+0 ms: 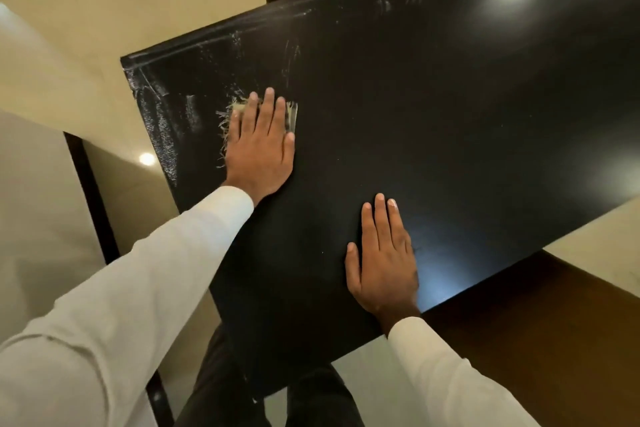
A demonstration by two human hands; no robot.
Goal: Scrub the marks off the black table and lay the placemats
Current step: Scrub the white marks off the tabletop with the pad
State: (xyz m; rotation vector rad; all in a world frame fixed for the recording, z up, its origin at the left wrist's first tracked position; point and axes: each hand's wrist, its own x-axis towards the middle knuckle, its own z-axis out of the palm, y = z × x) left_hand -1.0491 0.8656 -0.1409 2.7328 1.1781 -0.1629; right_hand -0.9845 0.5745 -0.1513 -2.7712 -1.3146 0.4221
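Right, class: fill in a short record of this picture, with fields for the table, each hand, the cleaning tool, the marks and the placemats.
table: black table, glossy, with lamp glare at the far right
left hand: left hand flat, fingers straight, pressing on the tool
tool: pale frayed scrub pad, mostly hidden under the left hand
right hand: right hand flat on the table, holding nothing
marks: white smears near the far left corner and along the far edge
placemats: none in view

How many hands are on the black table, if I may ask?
2: the left hand presses a cloth, farther out; the right hand lies flat, nearer.
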